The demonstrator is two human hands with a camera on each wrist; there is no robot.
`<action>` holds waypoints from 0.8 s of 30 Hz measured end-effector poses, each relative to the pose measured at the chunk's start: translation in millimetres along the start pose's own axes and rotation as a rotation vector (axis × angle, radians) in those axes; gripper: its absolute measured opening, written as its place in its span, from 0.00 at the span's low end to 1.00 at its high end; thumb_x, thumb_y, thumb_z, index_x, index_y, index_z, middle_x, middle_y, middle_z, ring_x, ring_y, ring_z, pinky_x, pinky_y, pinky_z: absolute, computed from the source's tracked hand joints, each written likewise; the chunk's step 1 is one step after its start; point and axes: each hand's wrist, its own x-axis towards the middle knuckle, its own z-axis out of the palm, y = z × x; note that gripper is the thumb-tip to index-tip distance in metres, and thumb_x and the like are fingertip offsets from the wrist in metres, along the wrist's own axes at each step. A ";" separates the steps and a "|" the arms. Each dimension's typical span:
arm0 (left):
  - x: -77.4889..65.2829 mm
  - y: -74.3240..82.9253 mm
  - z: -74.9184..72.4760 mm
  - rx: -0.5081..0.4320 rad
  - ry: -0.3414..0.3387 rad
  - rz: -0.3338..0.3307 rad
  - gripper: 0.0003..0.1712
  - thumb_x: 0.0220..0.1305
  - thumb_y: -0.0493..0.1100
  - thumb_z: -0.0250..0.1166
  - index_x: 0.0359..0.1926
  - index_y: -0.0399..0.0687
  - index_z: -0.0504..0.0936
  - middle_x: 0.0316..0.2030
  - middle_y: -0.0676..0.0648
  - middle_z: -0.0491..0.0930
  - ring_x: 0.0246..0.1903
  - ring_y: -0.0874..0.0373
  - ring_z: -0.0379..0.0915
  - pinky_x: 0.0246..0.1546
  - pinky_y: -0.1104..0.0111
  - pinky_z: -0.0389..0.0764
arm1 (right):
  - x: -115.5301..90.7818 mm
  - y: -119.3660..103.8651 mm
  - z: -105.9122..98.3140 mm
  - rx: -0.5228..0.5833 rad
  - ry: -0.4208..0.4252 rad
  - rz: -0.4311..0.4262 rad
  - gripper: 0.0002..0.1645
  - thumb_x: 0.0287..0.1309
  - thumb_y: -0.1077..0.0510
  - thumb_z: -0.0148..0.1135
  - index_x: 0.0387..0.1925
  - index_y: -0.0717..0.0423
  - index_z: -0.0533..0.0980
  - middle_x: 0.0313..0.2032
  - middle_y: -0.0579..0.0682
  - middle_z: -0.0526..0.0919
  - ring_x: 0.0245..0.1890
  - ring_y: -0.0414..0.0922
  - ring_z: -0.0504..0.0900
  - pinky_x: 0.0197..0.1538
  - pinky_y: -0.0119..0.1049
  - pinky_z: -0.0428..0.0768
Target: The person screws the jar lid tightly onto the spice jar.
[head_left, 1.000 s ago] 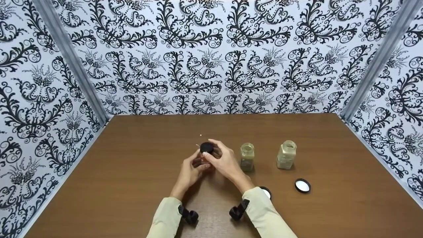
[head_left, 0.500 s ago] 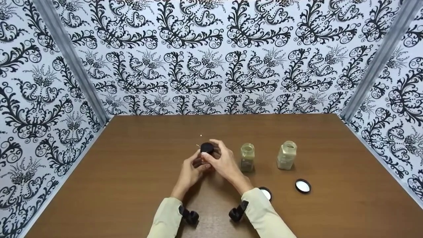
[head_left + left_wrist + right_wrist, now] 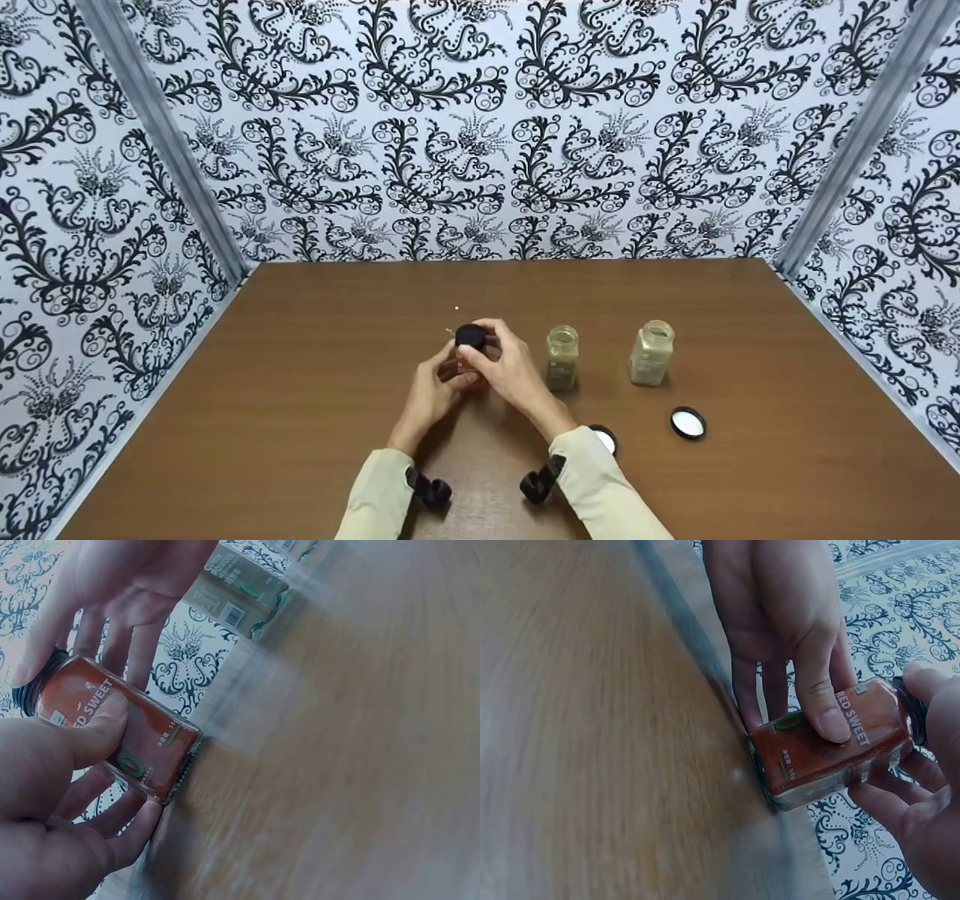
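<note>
A square glass spice jar [image 3: 150, 727] of red powder, its label reading "RED SWEET", stands upright near the middle of the table in the head view. My left hand [image 3: 431, 390] grips its body, thumb across the label and fingers behind. The black lid [image 3: 470, 335] is on the jar's neck. With thumb and fingers, my right hand [image 3: 517, 367] holds that lid from the right side. In the right wrist view the left thumb [image 3: 826, 701] presses on the jar's front. The right fingers partly cover the lid there.
To the right stand two lidless glass jars, one with greenish-brown contents [image 3: 562, 364] and one paler [image 3: 651, 356]. A black lid [image 3: 688, 423] lies white side up in front of them. Another lid [image 3: 604, 439] is partly hidden by the right sleeve. Small pale specks [image 3: 456, 307] lie behind the hands.
Both hands stay at the jar in nearly the same place. The right fingers and thumb shift slightly around the lid.
</note>
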 end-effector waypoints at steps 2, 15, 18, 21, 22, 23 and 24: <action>-0.1 -0.3 0.0 0.000 0.000 -0.001 0.37 0.63 0.32 0.68 0.71 0.31 0.65 0.56 0.26 0.79 0.56 0.36 0.79 0.45 0.74 0.81 | -0.6 -1.1 -0.8 -0.029 -0.002 0.002 0.29 0.64 0.49 0.66 0.63 0.53 0.72 0.58 0.60 0.81 0.60 0.55 0.81 0.64 0.48 0.78; -1.6 1.1 0.4 -0.022 -0.013 -0.014 0.38 0.63 0.32 0.67 0.71 0.30 0.63 0.56 0.25 0.78 0.55 0.36 0.80 0.40 0.74 0.81 | -0.3 1.6 1.3 -0.016 0.032 0.000 0.26 0.63 0.52 0.68 0.59 0.55 0.74 0.56 0.63 0.82 0.58 0.57 0.82 0.62 0.49 0.79; -0.3 -0.4 0.2 -0.025 -0.015 -0.016 0.38 0.63 0.32 0.67 0.72 0.31 0.64 0.56 0.26 0.79 0.54 0.37 0.80 0.39 0.75 0.80 | -1.5 0.4 0.0 -0.046 0.026 0.008 0.28 0.63 0.49 0.67 0.62 0.52 0.74 0.59 0.60 0.81 0.60 0.55 0.81 0.64 0.50 0.78; 0.3 -0.7 0.1 -0.028 -0.018 -0.010 0.38 0.63 0.32 0.67 0.72 0.32 0.64 0.56 0.26 0.79 0.55 0.37 0.80 0.41 0.74 0.81 | -1.9 -0.4 -0.1 -0.027 0.029 -0.001 0.27 0.64 0.51 0.66 0.63 0.53 0.75 0.59 0.59 0.80 0.60 0.55 0.80 0.64 0.51 0.77; 0.4 -0.8 0.0 -0.026 -0.020 -0.002 0.38 0.63 0.32 0.67 0.72 0.32 0.64 0.57 0.26 0.78 0.55 0.36 0.79 0.43 0.73 0.82 | -1.7 -0.2 0.2 -0.006 0.029 -0.006 0.26 0.64 0.53 0.66 0.61 0.54 0.75 0.59 0.59 0.81 0.59 0.56 0.80 0.64 0.51 0.78; 0.3 -0.9 -0.1 -0.025 -0.021 0.008 0.38 0.63 0.32 0.67 0.72 0.31 0.63 0.58 0.26 0.77 0.56 0.36 0.79 0.45 0.72 0.83 | -1.5 0.0 0.6 0.011 0.032 -0.005 0.25 0.63 0.54 0.66 0.60 0.54 0.76 0.58 0.59 0.81 0.58 0.55 0.81 0.63 0.50 0.79; 0.2 -1.0 -0.2 -0.024 -0.021 0.014 0.38 0.63 0.31 0.67 0.71 0.30 0.63 0.58 0.26 0.77 0.56 0.35 0.78 0.48 0.70 0.84 | -1.4 0.2 1.0 0.019 0.035 -0.003 0.24 0.63 0.54 0.67 0.59 0.54 0.77 0.57 0.59 0.82 0.58 0.55 0.81 0.62 0.49 0.80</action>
